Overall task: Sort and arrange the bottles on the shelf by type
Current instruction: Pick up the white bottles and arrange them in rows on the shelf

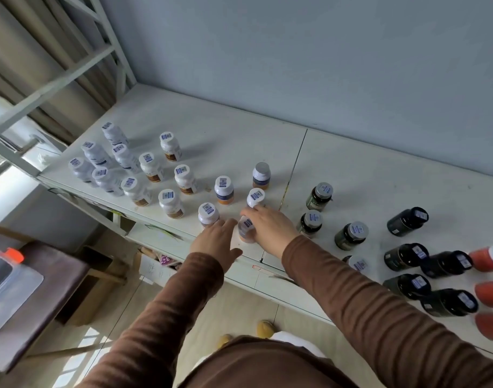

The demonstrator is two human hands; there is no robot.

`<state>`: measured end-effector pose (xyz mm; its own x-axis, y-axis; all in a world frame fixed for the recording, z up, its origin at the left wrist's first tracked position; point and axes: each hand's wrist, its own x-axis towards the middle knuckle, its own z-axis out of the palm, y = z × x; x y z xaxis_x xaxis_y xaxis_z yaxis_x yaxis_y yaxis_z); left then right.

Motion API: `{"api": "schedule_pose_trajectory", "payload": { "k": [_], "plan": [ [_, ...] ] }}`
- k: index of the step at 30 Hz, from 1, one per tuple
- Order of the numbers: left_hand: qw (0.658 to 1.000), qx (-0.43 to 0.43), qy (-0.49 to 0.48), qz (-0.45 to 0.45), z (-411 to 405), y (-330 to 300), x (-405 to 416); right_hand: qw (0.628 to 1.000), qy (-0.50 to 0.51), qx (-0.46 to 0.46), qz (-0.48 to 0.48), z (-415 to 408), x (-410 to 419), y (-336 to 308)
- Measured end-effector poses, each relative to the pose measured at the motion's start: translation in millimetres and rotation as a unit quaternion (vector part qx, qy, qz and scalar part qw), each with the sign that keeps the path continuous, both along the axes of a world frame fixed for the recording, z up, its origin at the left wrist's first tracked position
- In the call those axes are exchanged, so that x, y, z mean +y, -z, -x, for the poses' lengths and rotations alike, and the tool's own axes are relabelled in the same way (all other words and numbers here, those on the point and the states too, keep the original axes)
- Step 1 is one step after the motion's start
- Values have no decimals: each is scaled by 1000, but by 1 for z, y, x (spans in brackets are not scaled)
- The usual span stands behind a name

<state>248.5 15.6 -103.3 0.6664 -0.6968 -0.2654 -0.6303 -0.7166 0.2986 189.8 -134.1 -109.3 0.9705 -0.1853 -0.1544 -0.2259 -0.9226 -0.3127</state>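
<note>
Closest to the camera, two brown-sleeved arms reach over the front edge of the white metal shelf. The right hand has its fingers curled round a small white-capped bottle with an orange base, standing near the front edge. The left hand sits just beside it with straight fingers, fingertips touching another white-capped bottle. Off to the right are dark green bottles with silver caps, then black bottles and red bottles at the frame edge. Further back and left stand white bottles with brown labels, and past those a bunch of white bottles with blue labels at the far left corner.
</note>
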Motion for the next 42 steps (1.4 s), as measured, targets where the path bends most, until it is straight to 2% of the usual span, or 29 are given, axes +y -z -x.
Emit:
{"api": "schedule_pose_trajectory", "payload": {
  "k": [2, 4, 6, 9, 11, 13, 16, 18, 20, 21, 23, 25, 27, 30, 32, 34, 35, 37, 40, 42],
  "plan": [
    [1000, 23, -16, 3, 1, 4, 3, 999, 6, 15, -30, 2, -5, 1],
    [998, 50, -33, 29, 1, 7, 8, 993, 30, 18, -116, 6, -12, -6],
    [993, 62, -47, 93, 5, 3, 10, 973, 50, 10, -226, 12, -22, -17],
    [973, 73, -70, 205, 18, -10, 7, 942, 61, -6, -331, 19, -33, -36],
    [942, 143, -117, 280, 25, -19, 4, 905, 101, -27, -412, 24, -36, -50],
    [869, 298, -164, 359, 29, -27, 1, 878, 136, -50, -455, 27, -35, -67],
    [714, 530, -171, 424, 32, -43, 0, 869, 155, -97, -459, 28, -33, -88],
    [621, 630, -175, 433, 35, -53, -2, 868, 155, -119, -456, 27, -31, -97],
    [563, 685, -175, 428, 36, -58, -3, 869, 156, -135, -450, 26, -29, -104],
    [547, 699, -174, 428, 37, -59, -4, 868, 158, -142, -449, 26, -29, -106],
    [535, 702, -179, 434, 37, -59, -6, 866, 160, -152, -448, 25, -28, -110],
    [541, 689, -174, 450, 37, -59, -6, 868, 157, -154, -445, 26, -28, -112],
    [571, 652, -169, 469, 38, -58, -5, 873, 149, -150, -440, 30, -30, -115],
    [678, 518, -173, 492, 38, -56, -5, 882, 128, -128, -434, 37, -32, -117],
    [762, 394, -170, 485, 39, -55, -6, 887, 105, -104, -437, 41, -33, -113],
    [828, 262, -180, 462, 43, -55, -6, 888, 89, -97, -440, 42, -34, -107],
    [846, 210, -182, 455, 45, -54, -7, 887, 87, -98, -442, 42, -34, -105],
    [861, 154, -176, 452, 49, -50, -7, 888, 85, -99, -440, 42, -35, -102],
    [881, 140, -157, 424, 45, -41, -4, 900, 82, -100, -415, 38, -33, -98],
    [917, 113, -122, 363, 36, -31, 2, 919, 84, -100, -372, 35, -32, -94]
  ]
}}
